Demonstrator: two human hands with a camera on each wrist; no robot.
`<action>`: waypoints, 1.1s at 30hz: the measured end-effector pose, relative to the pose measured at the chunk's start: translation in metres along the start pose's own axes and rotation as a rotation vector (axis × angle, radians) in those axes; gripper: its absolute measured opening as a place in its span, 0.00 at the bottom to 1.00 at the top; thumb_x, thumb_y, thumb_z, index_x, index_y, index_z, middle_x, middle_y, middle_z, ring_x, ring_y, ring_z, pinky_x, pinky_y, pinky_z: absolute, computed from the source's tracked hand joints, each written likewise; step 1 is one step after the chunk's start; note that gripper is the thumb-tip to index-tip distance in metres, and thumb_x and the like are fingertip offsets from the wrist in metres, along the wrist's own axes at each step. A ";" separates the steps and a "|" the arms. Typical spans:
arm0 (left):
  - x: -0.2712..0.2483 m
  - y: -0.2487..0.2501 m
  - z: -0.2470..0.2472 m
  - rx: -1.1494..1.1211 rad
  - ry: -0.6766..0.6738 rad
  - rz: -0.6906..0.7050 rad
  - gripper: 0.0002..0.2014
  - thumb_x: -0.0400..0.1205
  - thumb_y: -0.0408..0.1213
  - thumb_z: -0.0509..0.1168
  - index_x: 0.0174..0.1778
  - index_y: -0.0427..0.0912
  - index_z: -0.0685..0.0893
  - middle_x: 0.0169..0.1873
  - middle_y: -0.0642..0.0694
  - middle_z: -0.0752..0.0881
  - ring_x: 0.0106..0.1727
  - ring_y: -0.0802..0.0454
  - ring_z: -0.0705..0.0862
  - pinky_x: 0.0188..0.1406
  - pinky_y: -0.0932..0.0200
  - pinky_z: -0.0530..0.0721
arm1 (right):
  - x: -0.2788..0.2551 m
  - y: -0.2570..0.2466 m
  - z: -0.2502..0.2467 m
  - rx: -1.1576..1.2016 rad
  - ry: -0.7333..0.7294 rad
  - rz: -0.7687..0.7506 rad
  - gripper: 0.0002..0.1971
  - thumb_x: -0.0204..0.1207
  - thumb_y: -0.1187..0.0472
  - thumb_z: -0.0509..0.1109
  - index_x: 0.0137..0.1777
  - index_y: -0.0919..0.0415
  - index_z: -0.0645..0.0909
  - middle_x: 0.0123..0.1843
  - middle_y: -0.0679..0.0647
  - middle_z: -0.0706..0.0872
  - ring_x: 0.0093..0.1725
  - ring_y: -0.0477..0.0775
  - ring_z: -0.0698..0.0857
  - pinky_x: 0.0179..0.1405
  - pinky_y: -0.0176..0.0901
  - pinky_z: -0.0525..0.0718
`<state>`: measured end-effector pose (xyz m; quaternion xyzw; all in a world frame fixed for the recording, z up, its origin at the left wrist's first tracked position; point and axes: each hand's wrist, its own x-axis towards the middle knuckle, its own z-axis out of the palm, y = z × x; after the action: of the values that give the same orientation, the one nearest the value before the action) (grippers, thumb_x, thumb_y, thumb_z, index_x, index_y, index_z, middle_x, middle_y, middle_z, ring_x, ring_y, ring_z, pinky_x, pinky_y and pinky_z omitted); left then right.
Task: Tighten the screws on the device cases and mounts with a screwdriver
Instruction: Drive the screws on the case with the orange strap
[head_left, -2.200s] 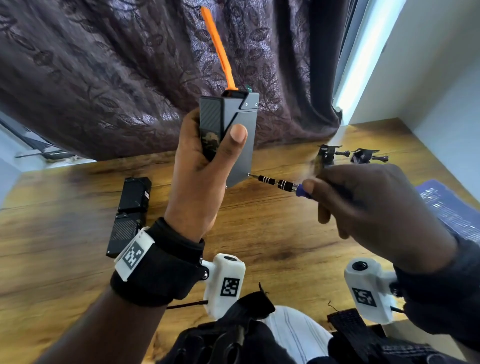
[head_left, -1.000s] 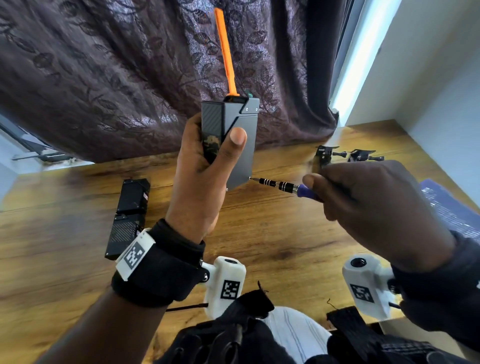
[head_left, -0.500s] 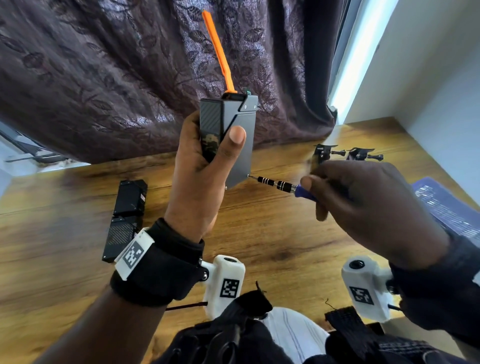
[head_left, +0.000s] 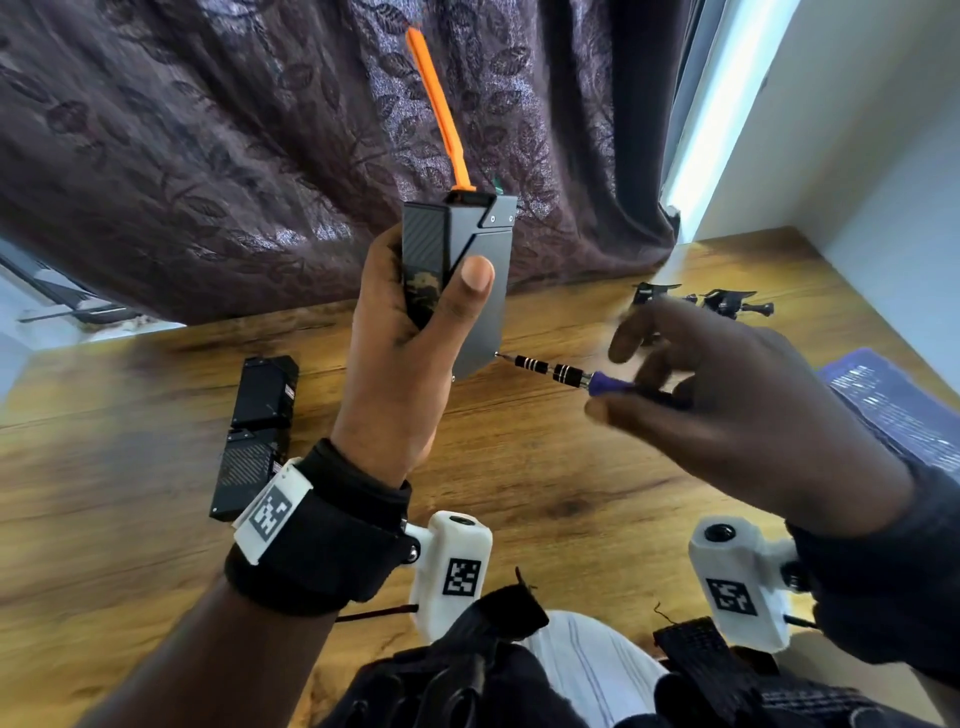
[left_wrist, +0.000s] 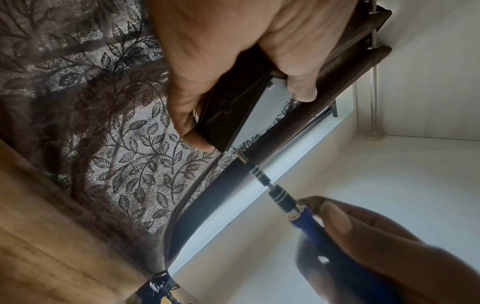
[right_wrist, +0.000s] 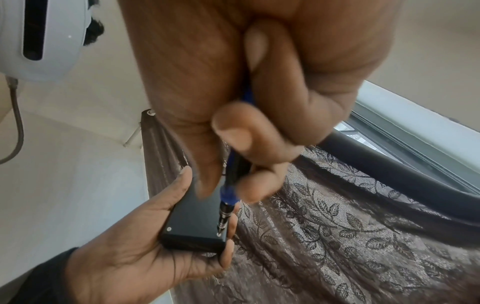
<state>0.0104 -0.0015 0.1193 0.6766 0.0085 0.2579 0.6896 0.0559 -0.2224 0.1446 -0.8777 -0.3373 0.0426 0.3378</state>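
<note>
Left hand (head_left: 410, 358) grips the case (head_left: 460, 280) upright, lifted clear of the table (head_left: 519, 478), thumb across the front and fingers wrapped behind. Likely reason: raised and turned, the screwed face looks right, toward the tool, and the lower corner stays free of fingers.

Right hand (head_left: 737, 410) pinches the blue handle of the screwdriver (head_left: 566, 373) between thumb and fingertips, index finger lifted off. It looks like a fingertip twirl grip, suited to small screws needing little force.

Shaft lies near level, running left from the hand. Tip meets the case at its lower right corner; the right wrist view shows the bit seated on the corner screw (right_wrist: 219, 234), with a second screw (right_wrist: 169, 229) bare at the other corner of the same end. That one probably comes next.

Orange tab (head_left: 439, 111) sticks up from the case top, well clear of the work.

Far right on the table: two black mounts (head_left: 701, 301), untouched. Left: spare cases (head_left: 257, 436) lying end to end, waiting or finished, cannot tell which.

Risk, as judged: bit slipping off if the case tilts.
</note>
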 end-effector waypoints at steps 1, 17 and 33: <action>0.000 0.000 -0.001 0.000 0.002 0.001 0.40 0.78 0.63 0.72 0.74 0.33 0.75 0.63 0.40 0.86 0.64 0.41 0.86 0.66 0.35 0.85 | -0.001 0.002 0.001 -0.055 -0.016 -0.011 0.19 0.66 0.39 0.77 0.52 0.45 0.78 0.42 0.39 0.86 0.42 0.39 0.86 0.36 0.33 0.80; -0.007 0.009 -0.012 -0.052 -0.007 0.017 0.34 0.83 0.55 0.72 0.74 0.32 0.74 0.60 0.45 0.86 0.60 0.52 0.85 0.63 0.47 0.85 | -0.010 -0.017 0.005 -0.110 0.031 -0.040 0.16 0.66 0.45 0.82 0.47 0.44 0.77 0.42 0.37 0.84 0.41 0.29 0.82 0.36 0.25 0.74; -0.016 0.019 -0.050 -0.128 0.003 -0.031 0.30 0.84 0.48 0.68 0.75 0.30 0.73 0.60 0.41 0.85 0.59 0.48 0.85 0.60 0.40 0.86 | -0.002 -0.057 0.022 -0.132 0.118 0.002 0.10 0.67 0.49 0.83 0.40 0.42 0.83 0.36 0.35 0.86 0.37 0.28 0.83 0.38 0.21 0.75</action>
<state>-0.0276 0.0378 0.1272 0.6307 0.0035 0.2479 0.7353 0.0151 -0.1804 0.1626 -0.8993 -0.3179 -0.0314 0.2986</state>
